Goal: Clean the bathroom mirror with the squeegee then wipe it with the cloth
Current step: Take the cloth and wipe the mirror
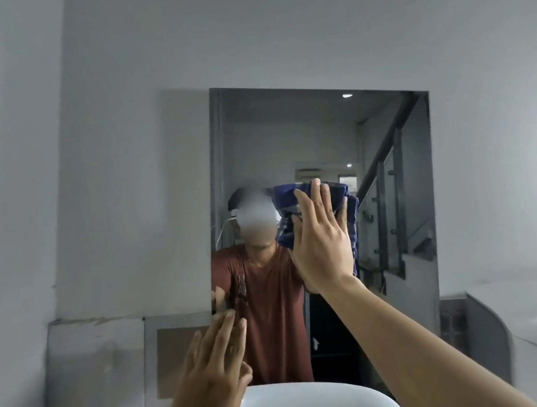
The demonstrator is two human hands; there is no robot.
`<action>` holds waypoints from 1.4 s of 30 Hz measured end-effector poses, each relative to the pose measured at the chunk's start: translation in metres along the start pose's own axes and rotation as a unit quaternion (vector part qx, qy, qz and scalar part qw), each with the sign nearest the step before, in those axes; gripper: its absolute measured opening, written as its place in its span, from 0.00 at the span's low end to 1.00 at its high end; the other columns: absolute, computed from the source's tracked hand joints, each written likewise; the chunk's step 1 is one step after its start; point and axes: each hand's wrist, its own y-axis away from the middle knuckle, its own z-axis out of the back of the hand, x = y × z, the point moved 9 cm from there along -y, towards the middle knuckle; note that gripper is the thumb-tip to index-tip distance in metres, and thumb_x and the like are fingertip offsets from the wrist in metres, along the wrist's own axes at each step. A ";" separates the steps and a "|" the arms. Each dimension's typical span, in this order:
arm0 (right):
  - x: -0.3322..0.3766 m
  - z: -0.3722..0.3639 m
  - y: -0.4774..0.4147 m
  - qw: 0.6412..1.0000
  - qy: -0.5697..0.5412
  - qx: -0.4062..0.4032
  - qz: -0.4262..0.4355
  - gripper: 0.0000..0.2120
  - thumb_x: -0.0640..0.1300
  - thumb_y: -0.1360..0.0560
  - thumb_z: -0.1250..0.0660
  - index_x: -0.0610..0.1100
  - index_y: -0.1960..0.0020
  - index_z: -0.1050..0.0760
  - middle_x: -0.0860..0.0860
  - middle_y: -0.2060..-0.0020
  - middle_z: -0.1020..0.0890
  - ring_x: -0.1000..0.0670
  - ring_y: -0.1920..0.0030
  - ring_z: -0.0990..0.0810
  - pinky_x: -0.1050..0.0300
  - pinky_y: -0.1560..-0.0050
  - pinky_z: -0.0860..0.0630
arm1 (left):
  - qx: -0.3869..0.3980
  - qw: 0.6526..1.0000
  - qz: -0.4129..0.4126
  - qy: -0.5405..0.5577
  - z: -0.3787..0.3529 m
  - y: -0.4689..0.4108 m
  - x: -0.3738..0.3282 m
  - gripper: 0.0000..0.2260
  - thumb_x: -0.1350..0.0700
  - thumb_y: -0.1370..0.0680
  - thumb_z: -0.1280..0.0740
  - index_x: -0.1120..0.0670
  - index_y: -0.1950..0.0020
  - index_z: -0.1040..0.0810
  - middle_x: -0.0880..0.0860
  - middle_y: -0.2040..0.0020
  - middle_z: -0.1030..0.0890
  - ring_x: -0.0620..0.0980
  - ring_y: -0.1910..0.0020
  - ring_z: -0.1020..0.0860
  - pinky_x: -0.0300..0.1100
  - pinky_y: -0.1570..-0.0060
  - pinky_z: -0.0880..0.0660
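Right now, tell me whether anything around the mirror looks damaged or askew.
The top edge of the grey panel left of the sink looks chipped and ragged. The mirror itself looks intact.

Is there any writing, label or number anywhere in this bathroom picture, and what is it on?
No text here can be read.
The shirt print, reflected in the mirror: a dark design, too blurred to read.
The cloth and the sink: no writing shows on them.
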 end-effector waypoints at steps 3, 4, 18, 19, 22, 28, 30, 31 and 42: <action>0.038 -0.010 -0.011 0.998 0.000 0.029 0.059 0.29 0.35 0.22 0.38 0.43 0.22 0.39 0.39 0.21 0.42 0.42 0.19 0.48 0.36 0.21 0.51 | 0.012 1.000 -0.005 0.019 0.000 0.002 0.002 0.42 0.45 0.33 0.21 0.57 0.24 0.31 0.60 0.21 0.36 0.59 0.22 0.39 0.56 0.24 0.37; 0.050 -0.013 -0.013 0.996 0.003 0.046 0.078 0.32 0.34 0.24 0.38 0.42 0.21 0.40 0.38 0.21 0.42 0.41 0.19 0.49 0.35 0.21 0.51 | 0.021 1.000 -0.007 0.014 -0.002 0.003 0.003 0.45 0.44 0.35 0.20 0.57 0.22 0.32 0.59 0.20 0.37 0.59 0.21 0.41 0.57 0.24 0.39; 0.091 -0.048 0.044 0.942 0.062 0.155 0.290 0.30 0.53 0.19 0.51 0.46 0.19 0.46 0.43 0.19 0.45 0.44 0.19 0.53 0.40 0.21 0.59 | 0.029 1.000 -0.001 0.010 0.000 0.003 0.002 0.46 0.46 0.36 0.18 0.58 0.23 0.32 0.60 0.20 0.39 0.61 0.22 0.37 0.61 0.34 0.26; 0.088 -0.048 0.050 0.940 0.062 0.164 0.293 0.30 0.55 0.19 0.52 0.46 0.19 0.46 0.43 0.19 0.46 0.44 0.19 0.53 0.41 0.21 0.60 | 0.020 1.000 -0.004 0.012 0.000 0.003 0.002 0.46 0.47 0.35 0.18 0.58 0.22 0.33 0.60 0.20 0.39 0.61 0.22 0.37 0.61 0.33 0.26; 0.076 -0.044 0.064 0.938 0.059 0.186 0.288 0.32 0.57 0.20 0.57 0.46 0.19 0.45 0.43 0.19 0.46 0.44 0.19 0.52 0.40 0.21 0.58 | 0.000 1.000 -0.018 0.021 0.005 0.003 0.001 0.47 0.48 0.33 0.19 0.58 0.20 0.38 0.60 0.19 0.41 0.60 0.21 0.39 0.61 0.32 0.28; 0.036 -0.031 0.086 0.941 0.088 0.197 0.262 0.33 0.54 0.20 0.45 0.47 0.18 0.49 0.42 0.19 0.50 0.43 0.19 0.56 0.42 0.22 0.63 | -0.008 0.999 -0.036 0.017 0.007 0.003 0.001 0.44 0.47 0.30 0.23 0.56 0.20 0.39 0.61 0.21 0.35 0.62 0.23 0.35 0.61 0.28 0.33; 0.020 -0.025 0.090 0.945 0.101 0.190 0.248 0.37 0.53 0.20 0.37 0.47 0.18 0.50 0.42 0.19 0.51 0.43 0.19 0.57 0.42 0.22 0.63 | 0.001 0.999 -0.039 0.001 0.006 0.003 0.002 0.36 0.43 0.26 0.31 0.56 0.22 0.37 0.61 0.23 0.33 0.62 0.24 0.34 0.61 0.28 0.33; 0.012 -0.021 0.090 0.947 0.107 0.185 0.240 0.38 0.53 0.21 0.34 0.47 0.18 0.50 0.42 0.19 0.50 0.43 0.19 0.57 0.41 0.22 0.62 | 0.009 0.999 -0.038 -0.006 0.006 0.002 0.002 0.35 0.42 0.25 0.34 0.56 0.22 0.35 0.61 0.23 0.32 0.62 0.25 0.33 0.61 0.28 0.33; -0.079 0.009 0.075 0.981 0.103 0.148 0.076 0.43 0.49 0.23 0.28 0.48 0.18 0.52 0.42 0.19 0.49 0.42 0.19 0.54 0.38 0.21 0.53 | -0.022 0.999 -0.049 -0.002 0.050 -0.053 0.008 0.24 0.44 0.22 0.42 0.56 0.33 0.23 0.59 0.35 0.24 0.60 0.40 0.24 0.56 0.41 0.25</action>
